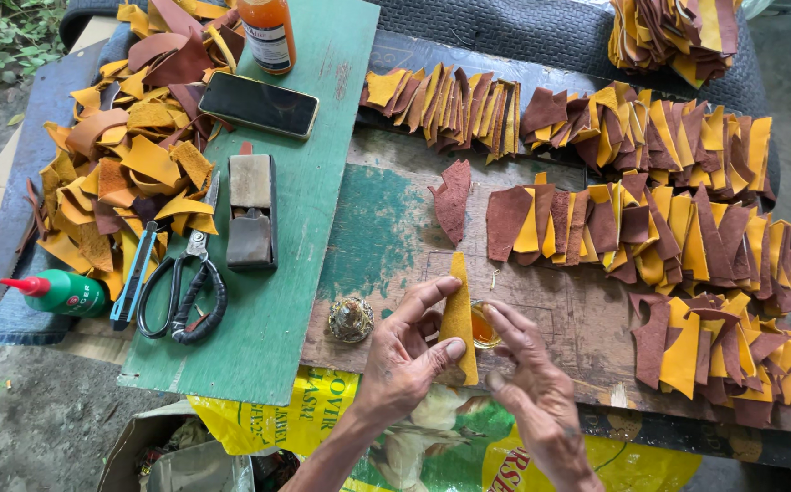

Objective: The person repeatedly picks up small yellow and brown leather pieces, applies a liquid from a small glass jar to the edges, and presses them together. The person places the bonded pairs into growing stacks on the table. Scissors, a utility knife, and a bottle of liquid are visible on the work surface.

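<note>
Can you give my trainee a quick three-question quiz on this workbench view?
1. True or false: the left hand holds a yellow leather piece upright.
2. Which lies on the green board just left of the sanding block? A) scissors B) phone C) orange bottle
3. What sits under the right hand's fingers?

Key
1. True; its thumb and fingers pinch the piece.
2. A.
3. A small glass container of amber liquid, partly hidden by the right hand.
</note>
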